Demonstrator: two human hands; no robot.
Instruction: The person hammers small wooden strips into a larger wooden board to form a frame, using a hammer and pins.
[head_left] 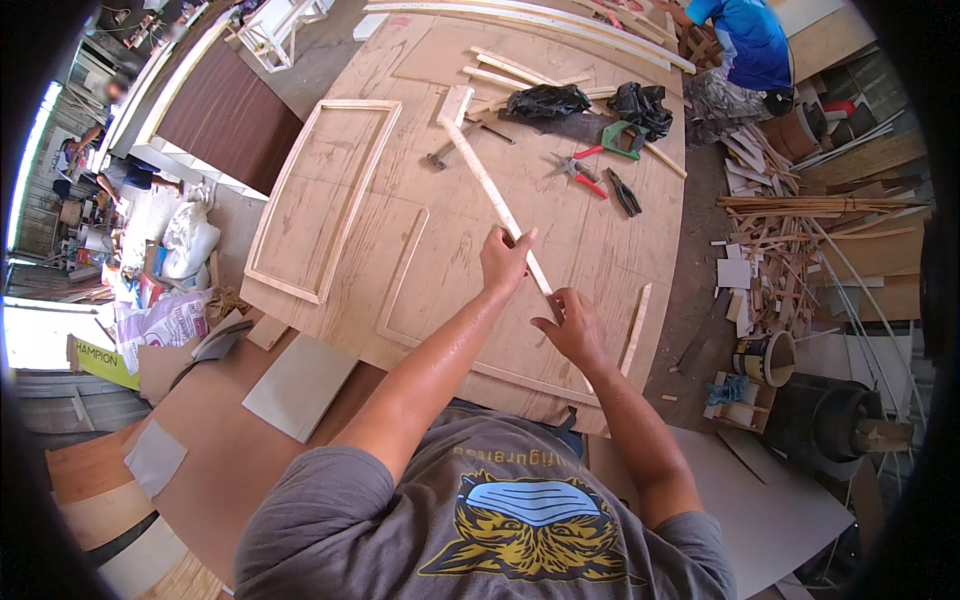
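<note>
A long, pale wooden strip (487, 187) slants over the plywood tabletop (455, 290), its far end away from me and a little left. My left hand (507, 262) is closed around the strip near its middle. Closer to my body, my right hand (573, 325) grips the same strip, thumb out to the left. Beneath my arms, thin strips lie in a partly open rectangle: an angled piece (405, 265) at the left, a near-edge strip (535, 383) and a short strip (636, 330) at the right. A finished-looking rectangular wooden frame (312, 298) rests on the left side.
Beyond the strip lie a hammer (437, 160), red-handled cutters (580, 172), black pliers (625, 192), a green-handled tool (625, 140) and black plastic bags (548, 100). Another person in blue (745, 45) is at the far right. Scrap wood (752, 260) piles along the right floor.
</note>
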